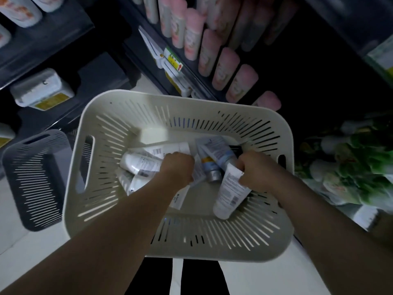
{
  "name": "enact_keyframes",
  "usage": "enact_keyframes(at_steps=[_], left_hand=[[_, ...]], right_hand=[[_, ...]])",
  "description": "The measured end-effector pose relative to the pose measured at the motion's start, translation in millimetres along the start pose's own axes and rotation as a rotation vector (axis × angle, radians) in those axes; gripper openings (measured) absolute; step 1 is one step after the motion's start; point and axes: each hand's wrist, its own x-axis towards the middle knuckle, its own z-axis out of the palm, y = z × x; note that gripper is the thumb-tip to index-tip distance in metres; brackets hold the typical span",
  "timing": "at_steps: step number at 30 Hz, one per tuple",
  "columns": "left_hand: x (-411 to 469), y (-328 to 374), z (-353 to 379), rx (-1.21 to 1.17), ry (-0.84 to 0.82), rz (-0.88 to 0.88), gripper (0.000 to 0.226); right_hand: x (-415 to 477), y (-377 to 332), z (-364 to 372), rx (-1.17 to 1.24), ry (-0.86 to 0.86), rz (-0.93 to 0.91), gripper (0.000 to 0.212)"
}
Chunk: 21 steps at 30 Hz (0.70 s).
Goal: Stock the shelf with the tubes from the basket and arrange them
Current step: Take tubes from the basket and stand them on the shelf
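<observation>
**Inside the basket: both hands among the tubes**

Inside the cream basket [102,133], near its middle, both hands are seen from above. The basket has slotted walls and a handle opening on each short side, and it is placed on the pale floor [32,252] in front of the dark shelf [191,75].

The left hand [177,169] is curled over a heap of white tubes [140,163] in the left part of the basket. The fingers are bent down and are hidden behind the back of the hand, so it cannot be told if a tube is held or only touched.

The right hand [256,170] is closed around a white tube with printed text [230,194]. This tube is tilted, with its rounded end resting low against the near wall of the basket. Just beside it, between the two hands, a blue tube with an orange band and a silver cap [209,165] is lying.

Pink tubes [225,67] are standing in a row on the shelf, above and to the right of the basket, and yellow price tags [173,62] are fixed on the shelf edge. A grey basket [36,177] is placed just left of the cream one. Green and white packs [350,167], blurred, are seen on the right.
</observation>
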Motion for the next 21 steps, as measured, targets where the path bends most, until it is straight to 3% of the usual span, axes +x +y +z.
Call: enact_keyframes(at_steps=[3,5,7,10,12,14,21], left_hand=[[4,4,1,0.04,0.022,-0.013,0.045],[2,6,5,0.075,0.057,0.004,0.047],[1,5,10,0.05,0.072,0.007,0.047],[-5,-4,10,-0.178,0.104,-0.06,0.047],[-13,-13,3,-0.341,0.121,-0.098,0.042],[-26,-21,-4,-0.471,0.148,-0.109,0.029],[-75,-39,-42,-0.917,0.348,-0.177,0.026]], right_hand=[[6,2,9,0.009,-0.04,-0.018,0.006],[9,0,12,-0.02,-0.036,0.001,0.024],[8,-2,12,-0.024,-0.038,0.016,0.029],[7,-1,10,-0.016,-0.014,-0.004,0.01],[6,-5,5,-0.002,0.037,-0.011,0.02],[5,-8,-2,0.016,0.083,-0.014,0.012],[3,-31,-15,0.082,0.186,-0.104,0.02]])
